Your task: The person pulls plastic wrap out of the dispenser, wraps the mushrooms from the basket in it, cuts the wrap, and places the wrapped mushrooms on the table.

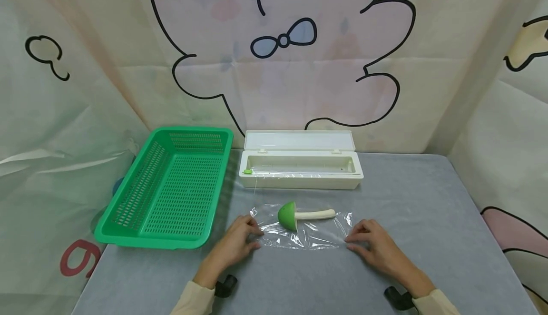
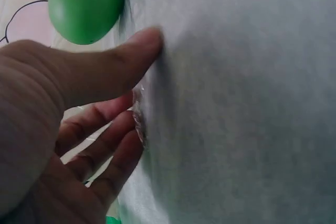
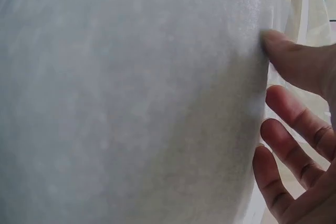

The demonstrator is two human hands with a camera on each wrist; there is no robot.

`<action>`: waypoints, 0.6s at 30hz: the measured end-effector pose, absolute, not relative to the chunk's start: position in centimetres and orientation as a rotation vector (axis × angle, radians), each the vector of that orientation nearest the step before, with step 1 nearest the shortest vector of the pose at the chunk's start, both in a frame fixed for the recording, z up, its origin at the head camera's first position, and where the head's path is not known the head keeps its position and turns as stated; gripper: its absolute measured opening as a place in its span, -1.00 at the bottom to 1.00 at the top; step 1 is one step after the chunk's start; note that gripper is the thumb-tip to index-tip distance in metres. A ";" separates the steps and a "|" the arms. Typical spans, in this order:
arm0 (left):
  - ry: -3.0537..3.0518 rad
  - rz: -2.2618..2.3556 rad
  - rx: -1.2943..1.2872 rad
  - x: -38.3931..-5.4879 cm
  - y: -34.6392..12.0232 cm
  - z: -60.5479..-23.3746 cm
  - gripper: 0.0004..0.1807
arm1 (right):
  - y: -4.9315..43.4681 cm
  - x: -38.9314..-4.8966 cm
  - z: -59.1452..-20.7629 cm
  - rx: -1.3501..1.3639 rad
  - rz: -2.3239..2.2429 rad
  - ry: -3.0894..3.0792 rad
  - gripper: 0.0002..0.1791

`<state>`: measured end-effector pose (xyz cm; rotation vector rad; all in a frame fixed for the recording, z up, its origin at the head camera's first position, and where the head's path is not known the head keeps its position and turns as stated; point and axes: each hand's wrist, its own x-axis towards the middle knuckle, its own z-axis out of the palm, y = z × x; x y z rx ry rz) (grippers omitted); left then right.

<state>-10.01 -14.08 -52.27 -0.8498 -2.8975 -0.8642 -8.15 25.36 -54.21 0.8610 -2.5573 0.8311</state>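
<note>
A mushroom-shaped thing with a green domed cap [image 1: 287, 216] and a white stem [image 1: 316, 215] lies on a sheet of clear cling film [image 1: 317, 242], stem to the right. My left hand [image 1: 237, 240] is at the film's left edge, fingertips touching it. In the left wrist view the thumb [image 2: 123, 61] stands apart from the fingers, with the green cap [image 2: 86, 6] beyond. My right hand [image 1: 376, 247] is at the film's right edge, its fingertips on or right by it. In the right wrist view the thumb [image 3: 294, 59] and fingers [image 3: 289, 150] are spread apart.
Behind the film stands a white cling film dispenser box [image 1: 299, 182], lid raised, with a green slider [image 1: 248, 172] at its left. A green plastic basket [image 1: 184, 186] sits at the left of the grey-covered table [image 1: 428, 210]. A printed curtain [image 1: 428, 91] hangs behind.
</note>
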 end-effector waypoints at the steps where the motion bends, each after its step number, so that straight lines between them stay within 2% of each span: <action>1: -2.880 -0.840 -0.858 -10.0 -14.1 -52.4 -0.79 | 25.4 -8.1 -54.2 0.853 0.839 -2.556 -0.70; 5: -2.818 -0.762 -0.826 -9.9 -14.4 -52.7 -0.93 | 25.3 -7.9 -54.0 0.770 0.887 -2.606 -0.71; 12: -2.740 -0.875 -0.729 -9.6 -14.4 -52.4 -0.87 | 25.2 -7.8 -53.9 0.707 1.027 -2.547 -0.63; 18: -2.614 -1.006 -0.794 -9.7 -14.3 -52.1 -0.82 | 24.9 -8.1 -53.4 0.647 1.089 -2.426 -0.61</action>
